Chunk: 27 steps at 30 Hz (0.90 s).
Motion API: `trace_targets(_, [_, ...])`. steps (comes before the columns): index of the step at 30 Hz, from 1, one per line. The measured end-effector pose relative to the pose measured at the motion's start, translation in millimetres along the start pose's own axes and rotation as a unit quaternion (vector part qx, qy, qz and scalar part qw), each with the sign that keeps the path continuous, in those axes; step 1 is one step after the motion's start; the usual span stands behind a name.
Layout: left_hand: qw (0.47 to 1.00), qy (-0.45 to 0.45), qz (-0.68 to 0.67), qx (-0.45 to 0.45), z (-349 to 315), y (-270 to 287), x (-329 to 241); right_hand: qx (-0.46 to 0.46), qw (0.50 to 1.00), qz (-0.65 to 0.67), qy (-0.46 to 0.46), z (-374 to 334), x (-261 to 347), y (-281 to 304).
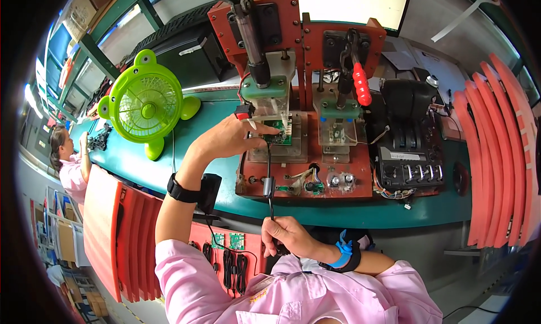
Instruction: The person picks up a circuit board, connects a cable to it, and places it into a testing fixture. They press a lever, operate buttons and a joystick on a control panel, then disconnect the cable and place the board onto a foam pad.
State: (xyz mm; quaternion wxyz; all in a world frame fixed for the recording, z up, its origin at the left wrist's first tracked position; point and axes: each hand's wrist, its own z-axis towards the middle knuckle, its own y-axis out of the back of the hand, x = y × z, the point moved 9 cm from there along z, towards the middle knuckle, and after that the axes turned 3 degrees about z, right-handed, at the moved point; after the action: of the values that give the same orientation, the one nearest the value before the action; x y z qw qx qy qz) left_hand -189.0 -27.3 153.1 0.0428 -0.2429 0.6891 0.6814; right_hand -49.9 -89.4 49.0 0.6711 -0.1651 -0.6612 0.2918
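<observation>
My left hand [228, 137] reaches into the left clamp fixture [296, 138]. Its fingers are closed at the near left edge of a green circuit board [286, 137], under a clear plate; the fingertips' exact contact is partly hidden. A black cable [270, 163] with a grey cylindrical bulge [269, 186] runs down from the board's near side. Lower down, close to my body, my right hand [287, 236] is wrapped round this cable. Black wristbands circle both wrists, and a blue tie is at the right one.
A second clamp fixture [338, 129] with a red handle stands to the right, beside a black lever-and-switch unit [408, 155]. A green fan [147, 104] is at left. Red foam trays [121, 234] flank the bench; one below holds boards and coiled cables. Another person [70, 160] sits far left.
</observation>
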Motion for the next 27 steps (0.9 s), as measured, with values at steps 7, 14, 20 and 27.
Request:
trace_targets(7, [0.992, 0.015, 0.12, -0.022, -4, 0, -13, 0.026, 0.994, 0.087, -0.055, -5, -17, 2])
trace_targets(14, [0.993, -0.063, 0.039, -0.094, -45, 62, -96, -0.002, 0.979, 0.136, -0.15, -35, -48, 46])
trace_targets(20, [0.897, 0.019, -0.089, -0.432, -14, 224, -84, 0.041, 0.95, -0.306, -0.041, -63, -13, 49])
trace_targets(27, [0.874, 0.006, -0.237, -0.425, 24, 247, -75, 0.168, 0.891, -0.417, -0.064, -82, -25, 42])
